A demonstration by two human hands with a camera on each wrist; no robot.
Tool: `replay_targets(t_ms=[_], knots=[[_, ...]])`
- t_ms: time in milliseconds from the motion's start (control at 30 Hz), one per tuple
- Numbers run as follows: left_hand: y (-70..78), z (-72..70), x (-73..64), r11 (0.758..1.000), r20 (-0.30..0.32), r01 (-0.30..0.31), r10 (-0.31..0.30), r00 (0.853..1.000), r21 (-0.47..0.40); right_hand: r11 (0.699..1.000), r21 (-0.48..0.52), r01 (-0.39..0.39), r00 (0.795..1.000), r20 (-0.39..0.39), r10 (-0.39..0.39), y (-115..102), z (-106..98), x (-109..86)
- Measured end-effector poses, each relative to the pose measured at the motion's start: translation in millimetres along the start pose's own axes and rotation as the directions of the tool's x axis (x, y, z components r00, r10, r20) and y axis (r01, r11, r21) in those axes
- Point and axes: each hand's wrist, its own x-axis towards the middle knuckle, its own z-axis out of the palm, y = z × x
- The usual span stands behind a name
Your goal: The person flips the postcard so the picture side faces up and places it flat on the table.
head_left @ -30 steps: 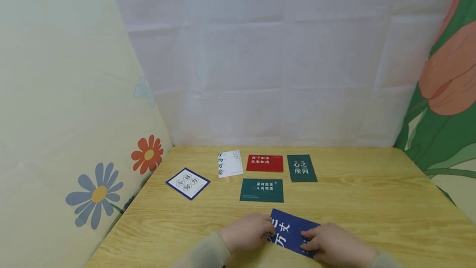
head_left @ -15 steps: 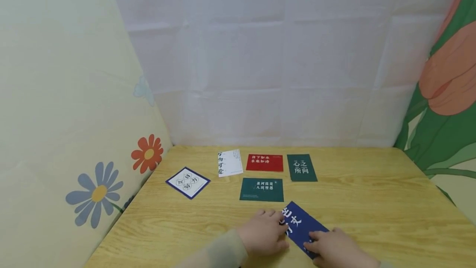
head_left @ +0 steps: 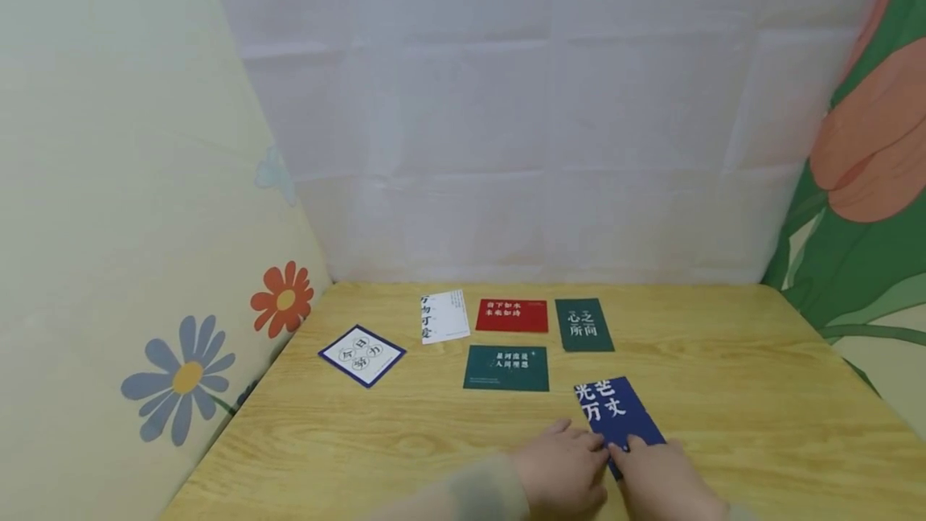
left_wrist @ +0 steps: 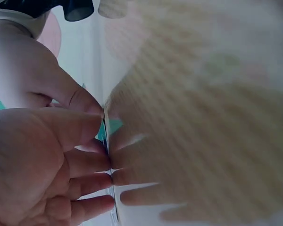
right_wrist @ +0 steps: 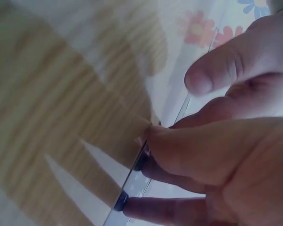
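A dark blue card (head_left: 628,424) with large white characters lies on the table near its front, tilted, characters at its far end. My left hand (head_left: 560,469) rests beside the card's near left edge. In the left wrist view its extended fingertips touch the surface. My right hand (head_left: 665,479) lies over the near right part of the card, thumb and fingertips pressing on its face. In the right wrist view, the right hand (right_wrist: 188,160) has dark patches of card under its fingertips. Both hands' fingertips come close together, and the card's near end is partly hidden.
Farther back lie a white card with blue border (head_left: 362,355), a white card (head_left: 450,317), a red card (head_left: 511,316) and two green cards, one sideways (head_left: 506,380) and one upright (head_left: 597,340). A white cloth (head_left: 463,119) hangs behind the wooden table (head_left: 347,441).
The dark blue card has turned clockwise and slid right and farther away. My left hand has moved right along with it, towards the right hand, which has shifted only slightly.
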Motion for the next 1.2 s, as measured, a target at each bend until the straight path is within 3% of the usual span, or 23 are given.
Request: replay_targets(t_ms=[400, 633, 800, 1200], knots=[[9.3, -9.7, 47.9, 0.995, -0.046, 0.094, -0.093, 0.995, 0.021, 0.998, -0.005, -0.064, 0.992, -0.110, 0.063, 38.7, -6.8, 10.6], [5.1, -19.9, 73.1, 0.989, -0.045, 0.134, -0.132, 0.990, 0.061, 0.994, 0.039, -0.098, 0.993, -0.066, 0.100, 57.7, -14.9, 20.3], [2.3, -23.8, 83.5, 0.986, -0.014, 0.156, -0.156, 0.988, 0.062, 0.992, 0.035, -0.121, 0.989, -0.079, 0.123, 65.5, -17.9, 28.1], [-3.3, -27.0, 97.0, 0.982, -0.042, 0.175, -0.172, 0.984, 0.076, 0.975, 0.149, -0.165, 0.982, -0.070, 0.177, 85.1, -24.2, 46.8]])
